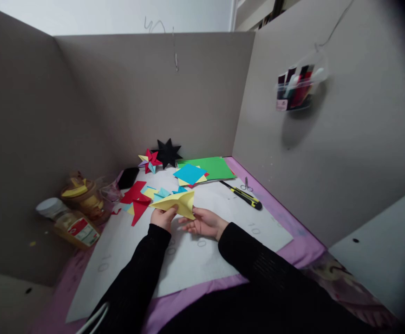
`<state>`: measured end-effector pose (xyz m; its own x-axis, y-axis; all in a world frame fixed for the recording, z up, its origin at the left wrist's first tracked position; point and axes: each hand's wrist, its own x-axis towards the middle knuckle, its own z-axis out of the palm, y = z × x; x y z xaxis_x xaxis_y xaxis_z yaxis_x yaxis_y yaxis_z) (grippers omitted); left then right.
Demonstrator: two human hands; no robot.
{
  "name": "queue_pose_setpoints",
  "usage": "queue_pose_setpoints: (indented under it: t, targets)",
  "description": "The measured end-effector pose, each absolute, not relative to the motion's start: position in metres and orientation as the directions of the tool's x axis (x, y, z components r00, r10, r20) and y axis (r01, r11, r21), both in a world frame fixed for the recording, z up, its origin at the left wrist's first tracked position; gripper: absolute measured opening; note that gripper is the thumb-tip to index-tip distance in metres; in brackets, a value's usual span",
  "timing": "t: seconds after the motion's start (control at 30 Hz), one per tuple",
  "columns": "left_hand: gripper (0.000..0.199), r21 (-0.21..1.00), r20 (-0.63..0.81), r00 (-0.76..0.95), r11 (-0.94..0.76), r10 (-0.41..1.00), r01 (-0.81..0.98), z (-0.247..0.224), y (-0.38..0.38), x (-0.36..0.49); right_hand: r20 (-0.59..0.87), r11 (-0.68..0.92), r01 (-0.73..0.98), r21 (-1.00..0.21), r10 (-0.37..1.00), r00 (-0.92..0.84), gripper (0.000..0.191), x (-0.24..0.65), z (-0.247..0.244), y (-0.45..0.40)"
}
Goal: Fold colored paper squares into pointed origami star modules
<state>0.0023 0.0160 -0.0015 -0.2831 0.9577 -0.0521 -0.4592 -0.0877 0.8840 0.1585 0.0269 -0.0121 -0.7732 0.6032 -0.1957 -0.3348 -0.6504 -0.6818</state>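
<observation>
My left hand [162,219] is closed on a folded piece of yellow paper [183,200], its thumb lying on the near face. The paper is creased into a pointed shape, with the long tip to the left. On the right, my right hand [204,223] has its thumb at the paper's right edge and lower corner, the other fingers loosely stretched below it. Left of the hands lie red folded papers [140,206], beside pale yellow and light blue folded pieces [161,194]. A white sheet [195,264] with pencilled numbers is under both hands.
At the back are a multicoloured paper star [149,161], a black star [168,153], blue square paper [190,174] and green sheets [219,167]. A box cutter [246,197] and scissors [246,185] lie right. Left stand a jar [72,225] and a phone [128,178]. Grey panels [153,93] enclose the table.
</observation>
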Motion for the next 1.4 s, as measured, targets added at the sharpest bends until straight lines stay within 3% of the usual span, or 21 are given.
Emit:
queue_pose_setpoints:
  t: [0.37,0.5,0.67,0.87,1.13,1.3,1.4]
  targets:
    - [0.038,0.944,-0.053,-0.246,-0.032,0.968,-0.328,-0.012,0.017,0.001,-0.254,-0.439,-0.276,-0.855,0.819,-0.514,0.020,0.150,-0.019,0.023]
    - [0.034,0.971,-0.060,-0.181,0.016,0.982,-0.239,-0.016,0.018,0.000,-0.156,-0.304,-0.290,-0.907,0.886,-0.437,0.023,0.147,-0.020,0.022]
    - [0.043,0.909,-0.059,-0.147,-0.008,0.987,-0.416,-0.007,0.014,0.004,-0.008,-0.167,-0.328,-0.930,0.900,-0.435,0.019,0.147,-0.019,0.022]
    - [0.047,0.858,-0.065,-0.190,-0.043,0.980,-0.512,0.004,0.013,0.005,0.005,-0.178,-0.339,-0.924,0.879,-0.477,0.018,0.150,-0.020,0.021]
    - [0.048,0.875,-0.079,-0.266,-0.062,0.961,-0.481,0.005,0.014,0.003,-0.217,-0.509,-0.225,-0.830,0.669,-0.711,0.022,0.156,-0.022,0.023]
    - [0.047,0.912,-0.036,-0.222,-0.058,0.974,-0.406,0.003,0.012,0.004,-0.240,-0.503,-0.292,-0.814,0.747,-0.620,0.017,0.154,-0.019,0.024]
    - [0.037,0.967,0.005,-0.133,-0.038,0.991,-0.251,0.002,0.010,0.007,-0.230,-0.445,-0.333,-0.831,0.821,-0.523,0.014,0.152,-0.018,0.024]
